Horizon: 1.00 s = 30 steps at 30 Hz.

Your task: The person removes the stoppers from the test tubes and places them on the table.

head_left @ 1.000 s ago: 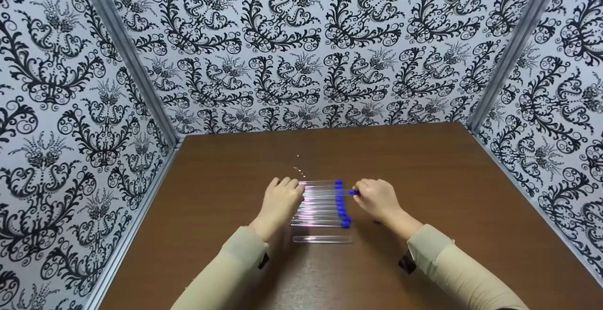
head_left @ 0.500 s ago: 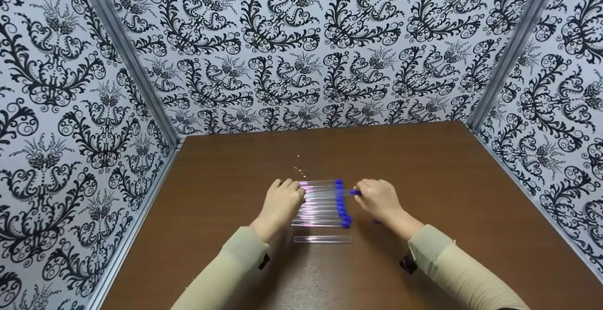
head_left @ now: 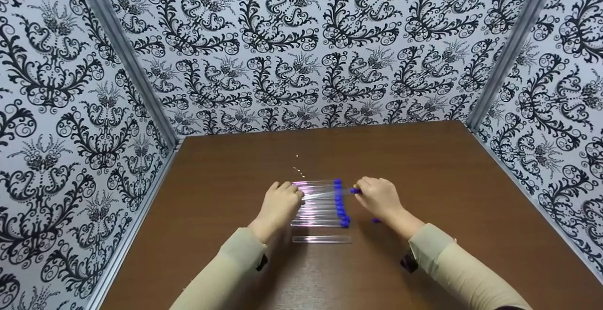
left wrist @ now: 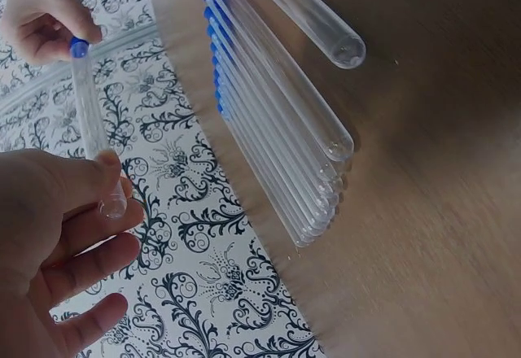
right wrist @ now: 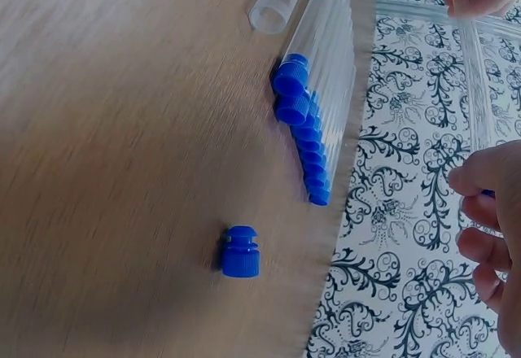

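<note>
Between the two hands a clear test tube (left wrist: 94, 114) with a blue cap (left wrist: 79, 46) is held up above the table. My left hand (head_left: 281, 202) pinches its rounded end between thumb and forefinger, the other fingers loosely bent in the left wrist view. At the capped end, my right hand (head_left: 378, 197) grips the blue cap, which its fingers partly cover in the right wrist view. Below the held tube lies a row of several capped test tubes (head_left: 320, 216), side by side, blue caps toward the right.
Nearer the body lies one uncapped test tube (head_left: 322, 239). A loose blue cap (right wrist: 241, 252) rests on the brown table (head_left: 226, 168) by the right wrist. Patterned walls (head_left: 301, 65) enclose the table's back and sides.
Both hands keep hold of the test tube at nearly the same spot. The tube's left end has dipped slightly, and the loose cap shows more clearly beside the right wrist.
</note>
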### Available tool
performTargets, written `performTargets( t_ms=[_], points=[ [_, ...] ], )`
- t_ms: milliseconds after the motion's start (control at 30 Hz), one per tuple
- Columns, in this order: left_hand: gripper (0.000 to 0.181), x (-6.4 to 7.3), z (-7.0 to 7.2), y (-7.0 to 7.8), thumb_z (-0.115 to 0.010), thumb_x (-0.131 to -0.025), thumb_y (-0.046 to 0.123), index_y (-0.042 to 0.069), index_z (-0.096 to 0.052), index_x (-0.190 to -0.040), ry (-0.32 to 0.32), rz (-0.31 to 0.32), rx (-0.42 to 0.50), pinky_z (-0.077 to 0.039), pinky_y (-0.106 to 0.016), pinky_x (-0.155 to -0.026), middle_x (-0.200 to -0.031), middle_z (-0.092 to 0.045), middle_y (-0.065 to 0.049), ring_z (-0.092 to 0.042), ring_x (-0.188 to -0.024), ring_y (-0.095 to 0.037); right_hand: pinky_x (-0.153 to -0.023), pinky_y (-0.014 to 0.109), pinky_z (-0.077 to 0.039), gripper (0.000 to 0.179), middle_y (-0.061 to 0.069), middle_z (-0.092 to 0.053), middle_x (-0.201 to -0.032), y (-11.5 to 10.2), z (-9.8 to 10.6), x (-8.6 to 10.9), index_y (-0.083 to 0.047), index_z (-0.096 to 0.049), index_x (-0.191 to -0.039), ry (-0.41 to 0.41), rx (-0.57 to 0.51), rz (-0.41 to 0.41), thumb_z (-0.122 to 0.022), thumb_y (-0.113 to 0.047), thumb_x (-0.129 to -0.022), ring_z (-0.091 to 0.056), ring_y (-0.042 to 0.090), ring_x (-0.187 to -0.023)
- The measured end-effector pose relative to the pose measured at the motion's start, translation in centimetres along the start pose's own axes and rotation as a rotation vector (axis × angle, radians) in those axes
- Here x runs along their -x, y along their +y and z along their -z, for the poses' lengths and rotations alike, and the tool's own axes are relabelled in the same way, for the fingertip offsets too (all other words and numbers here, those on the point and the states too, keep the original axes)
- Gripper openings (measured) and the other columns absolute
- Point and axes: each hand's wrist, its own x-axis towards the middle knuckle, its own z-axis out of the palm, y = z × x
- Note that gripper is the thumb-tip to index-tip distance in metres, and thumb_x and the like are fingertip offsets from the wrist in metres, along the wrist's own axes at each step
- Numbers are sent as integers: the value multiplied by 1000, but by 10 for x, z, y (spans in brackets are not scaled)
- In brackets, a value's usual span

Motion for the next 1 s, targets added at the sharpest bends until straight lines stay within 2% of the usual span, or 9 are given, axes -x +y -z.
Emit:
performTargets(
  t_ms=[133,233,533,800,1000],
  points=[
    [11,1,2,-1,-76,-79,25,16,-70,-81,-8,24,18,-47,-39,-72,-80,-63,3,-58,-77,-19,-44,29,-45,13,0,-63,-68,-1,0,-1,-6,-64,-75,-15,-12,-4,-76,-4,-70,-60,18,-54],
    [10,2,3,-2,-76,-80,24,16,-70,-83,10,36,31,-47,-39,-71,-81,-63,4,-58,-77,-19,-44,28,-46,12,0,-65,-71,-1,-1,0,-6,-64,-78,-15,-25,-11,-74,-3,-71,-61,17,-54],
    [22,3,1,-4,-76,-77,18,16,-69,-98,138,45,64,-49,-39,-68,-83,-64,1,-60,-79,-21,-52,35,-51,24,2,-71,-77,-2,-3,3,-9,-69,-86,-3,-46,-5,-81,-6,-65,-66,20,-63],
    [14,4,-1,-5,-76,-77,18,15,-68,-88,198,56,45,-46,-37,-65,-81,-62,1,-59,-78,-22,-54,35,-52,26,2,-72,-80,-5,-4,4,-7,-73,-91,-8,-65,9,-80,-8,-65,-67,20,-67],
    [14,4,-3,-6,-74,-78,17,15,-68,-90,232,50,34,-46,-37,-66,-80,-61,0,-58,-78,-22,-54,35,-53,23,2,-71,-78,-7,-3,4,-7,-74,-89,-38,-91,1,-77,-12,-67,-66,20,-64]
  ],
)
